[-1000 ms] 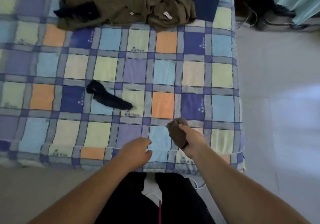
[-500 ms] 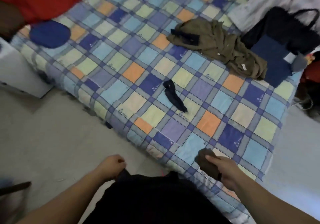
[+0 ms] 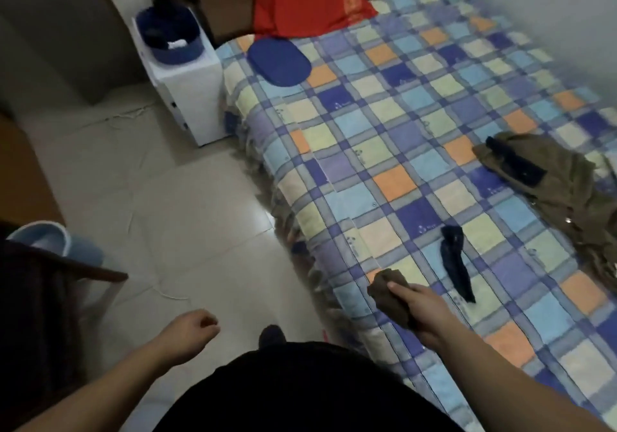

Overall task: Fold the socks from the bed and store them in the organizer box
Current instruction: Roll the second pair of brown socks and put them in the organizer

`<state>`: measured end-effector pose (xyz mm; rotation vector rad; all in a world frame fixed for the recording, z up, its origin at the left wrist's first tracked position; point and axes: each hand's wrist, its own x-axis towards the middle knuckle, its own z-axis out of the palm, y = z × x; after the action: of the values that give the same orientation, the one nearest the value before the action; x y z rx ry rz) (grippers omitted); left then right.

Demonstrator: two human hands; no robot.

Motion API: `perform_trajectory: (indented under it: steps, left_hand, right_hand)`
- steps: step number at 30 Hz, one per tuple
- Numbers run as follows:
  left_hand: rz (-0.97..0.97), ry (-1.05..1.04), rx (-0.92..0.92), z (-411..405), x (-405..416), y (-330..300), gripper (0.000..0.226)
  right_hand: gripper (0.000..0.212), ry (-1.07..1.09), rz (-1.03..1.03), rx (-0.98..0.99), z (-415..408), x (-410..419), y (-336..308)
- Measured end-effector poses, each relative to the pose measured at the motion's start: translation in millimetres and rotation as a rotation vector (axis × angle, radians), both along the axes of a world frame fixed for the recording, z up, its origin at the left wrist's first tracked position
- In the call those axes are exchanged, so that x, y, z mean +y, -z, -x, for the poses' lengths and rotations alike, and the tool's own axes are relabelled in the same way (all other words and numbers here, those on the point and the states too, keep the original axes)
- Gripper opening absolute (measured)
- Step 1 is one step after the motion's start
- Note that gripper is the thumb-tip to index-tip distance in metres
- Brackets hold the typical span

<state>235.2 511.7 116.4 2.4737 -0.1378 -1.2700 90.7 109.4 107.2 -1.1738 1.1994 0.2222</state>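
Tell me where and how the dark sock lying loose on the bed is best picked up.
Probably at the wider upper end of the dark sock, pinched from above. It lies flat and limp on the bedspread, narrowing toward the near tip. The right hand grips the brown sock; the empty left hand would have to reach across.

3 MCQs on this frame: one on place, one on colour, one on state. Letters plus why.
1. Where does the dark blue fabric organizer box sit?
A. on the white bedside cabinet
B. on the floor
C. on the bed

2. What colour is the loose sock lying on the checked bedspread?
A. white
B. dark navy
C. red

3. What is the right hand doing?
A. hanging empty
B. pressing flat on the bed
C. gripping a folded brown sock

Key: 1 A, the box stands on the cabinet top beside the bed. 2 B, it reads dark navy against the squares. 3 C, fingers curl round the brown bundle.
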Motion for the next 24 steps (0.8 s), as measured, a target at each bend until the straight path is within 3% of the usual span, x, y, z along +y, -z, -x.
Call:
perform_trajectory:
  steps: [4, 9, 14, 18, 24]
  left_hand:
    - [-0.075, -0.184, 0.037, -14, 67, 0, 0.019]
    - [-0.044, -0.377, 0.163, -28, 90, 16, 0.026]
    - [0.008, -0.548, 0.210, -72, 56, 34, 0.014]
    - [0.069, -0.551, 0.149, -139, 18, 28, 0.019]
    - [0.091, -0.647, 0.037, -244, -25, -3, 0.007]
  right_hand:
    - [0.032, -0.169, 0.034, 0.026, -75, 33, -1]
    - [0.030, -0.331, 0.035, 0.047, -147, 49, 7]
    - [0.033, -0.412, 0.064, 0.115, -199, 35, 24]
    - [0.035, -0.506, 0.107, 0.175, -249, 4, 36]
    - [0.030, -0.650, 0.111, 0.210, -339, -37, 39]
